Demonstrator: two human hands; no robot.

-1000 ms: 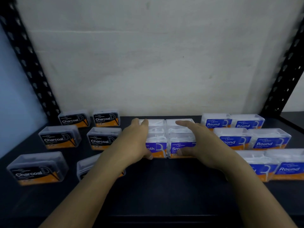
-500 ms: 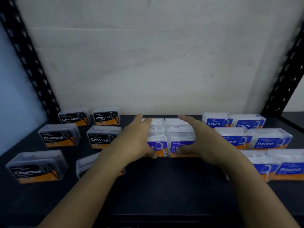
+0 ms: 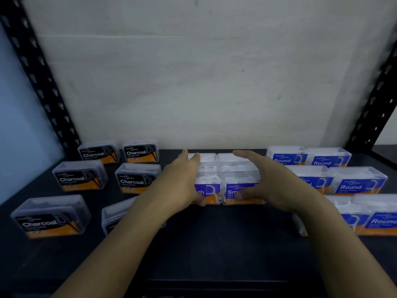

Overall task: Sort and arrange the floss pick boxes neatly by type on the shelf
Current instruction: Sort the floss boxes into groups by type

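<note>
Having seemingly crept backward, the straight-fingered left hand (image 3: 182,183) and right hand (image 3: 272,181) should squeeze the Smooth boxes (image 3: 236,171) evenly.

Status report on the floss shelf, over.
Left hand, right hand open, bracketing the Smooth boxes. Charcoal boxes loosely spaced left, Round boxes packed right. Nothing in the way.

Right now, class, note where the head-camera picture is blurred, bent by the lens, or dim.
Head view: the wide lens slants the left shelf post; the near Round box at the right edge is blurred; the front of the shelf lies dim; the back Charcoal box label reads clearly.
</note>
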